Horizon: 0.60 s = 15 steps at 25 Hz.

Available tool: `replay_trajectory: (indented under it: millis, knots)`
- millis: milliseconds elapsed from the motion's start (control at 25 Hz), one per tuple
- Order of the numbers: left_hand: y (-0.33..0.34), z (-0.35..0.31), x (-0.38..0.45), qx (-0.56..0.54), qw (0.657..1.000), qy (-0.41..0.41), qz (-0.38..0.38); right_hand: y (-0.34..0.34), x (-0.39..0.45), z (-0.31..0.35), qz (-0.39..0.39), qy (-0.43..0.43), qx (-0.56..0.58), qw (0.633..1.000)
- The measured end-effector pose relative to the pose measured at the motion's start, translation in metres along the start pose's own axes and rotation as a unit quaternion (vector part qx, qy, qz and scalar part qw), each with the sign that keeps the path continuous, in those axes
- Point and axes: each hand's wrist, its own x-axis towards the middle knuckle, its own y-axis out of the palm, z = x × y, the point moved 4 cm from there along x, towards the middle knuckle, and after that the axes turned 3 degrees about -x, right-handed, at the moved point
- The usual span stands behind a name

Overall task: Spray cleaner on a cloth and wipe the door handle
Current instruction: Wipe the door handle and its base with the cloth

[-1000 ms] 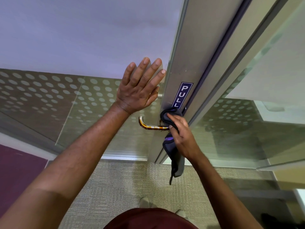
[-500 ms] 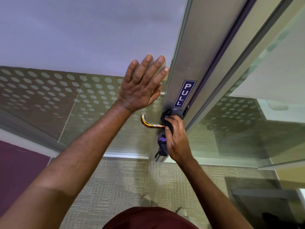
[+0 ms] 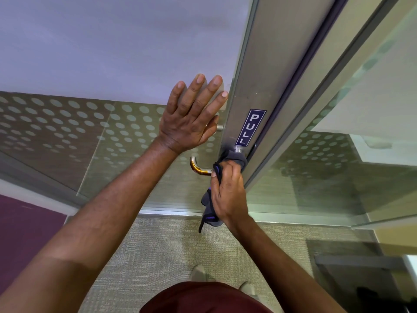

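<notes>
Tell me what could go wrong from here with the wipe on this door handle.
The cloth is bunched at the base of the door handle, so the bare curved end may get missed. The cloth's loose tail hangs below the right hand and might snag. The left hand lies flat on the glass, likely leaving smudges.

I see two carriers here: the door and the floor. The door's brushed metal stile [image 3: 266, 64] runs up the right of its glass pane [image 3: 67, 132], which is frosted above and dotted below. Stuck on the stile is a blue PULL sign [image 3: 250, 127], and just below it the door handle [image 3: 198, 168] juts out, its free end curving upward. A dark cloth [image 3: 234, 158] is wrapped round the handle's base, gripped by my right hand [image 3: 228, 193]. My left hand [image 3: 191, 118] lies flat against the glass, fingers spread. Below, beige carpet [image 3: 158, 256] meets a maroon section [image 3: 22, 233] at left; two pale shoes [image 3: 198, 273] stand on the beige.
</notes>
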Motion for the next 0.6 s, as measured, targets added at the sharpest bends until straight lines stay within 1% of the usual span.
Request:
replay_trajectory:
  millis: [160, 280, 400, 520, 600]
  knots:
    - [-0.001, 0.002, -0.001, 0.000, 1.000, -0.007, -0.007, 0.008, -0.005, 0.012, 0.006, 0.014, 0.008, 1.000]
    - [-0.001, 0.002, -0.001, 0.004, 1.000, -0.006, -0.007, 0.014, -0.010, 0.014, 0.034, 0.005, 0.010, 0.999]
    - [0.000, 0.000, 0.000, 0.003, 1.000, -0.008, -0.005, 0.007, -0.007, -0.008, 0.075, -0.033, 0.004, 0.997]
    - [0.002, -0.004, 0.003, -0.001, 1.000, -0.009, -0.001, -0.015, 0.002, -0.040, 0.079, -0.053, -0.037, 0.995]
    - [0.002, -0.004, 0.005, 0.000, 1.000, -0.009, 0.000, -0.022, 0.006, -0.050, 0.091, -0.066, -0.072, 0.991]
